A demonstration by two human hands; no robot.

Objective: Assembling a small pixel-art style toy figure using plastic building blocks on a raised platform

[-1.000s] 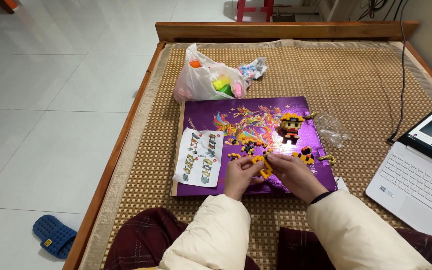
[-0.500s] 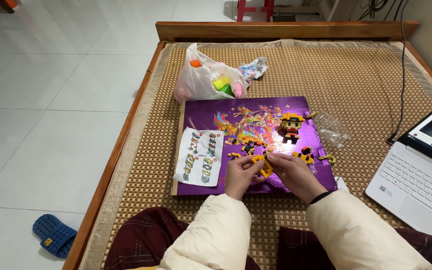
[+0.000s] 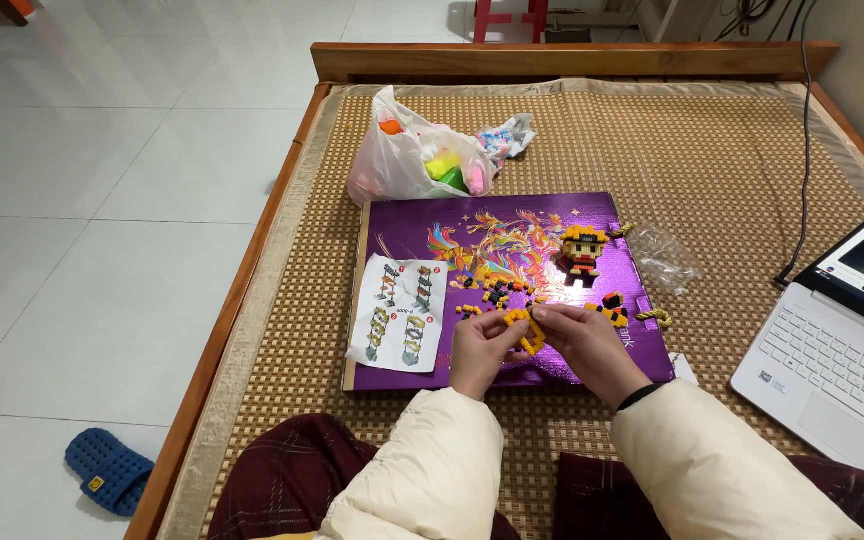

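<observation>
My left hand (image 3: 480, 350) and my right hand (image 3: 584, 345) meet over a shiny purple box (image 3: 472, 215), both pinching a small yellow brick assembly (image 3: 524, 328). Loose small bricks (image 3: 492, 292) in yellow, black and orange lie scattered just beyond my fingers. A finished little brick figure (image 3: 582, 252) in orange, yellow and black lies on the box to the upper right. A white instruction sheet (image 3: 399, 312) with build diagrams rests on the box's left side, beside my left hand.
A white plastic bag (image 3: 407, 160) with colourful items sits beyond the box. An empty clear bag (image 3: 664, 255) lies right of it. An open white laptop (image 3: 837, 350) stands at right, its black cable (image 3: 802, 150) trailing back. The woven mat (image 3: 712, 150) covers a wooden platform; a blue slipper (image 3: 107, 470) lies on the floor.
</observation>
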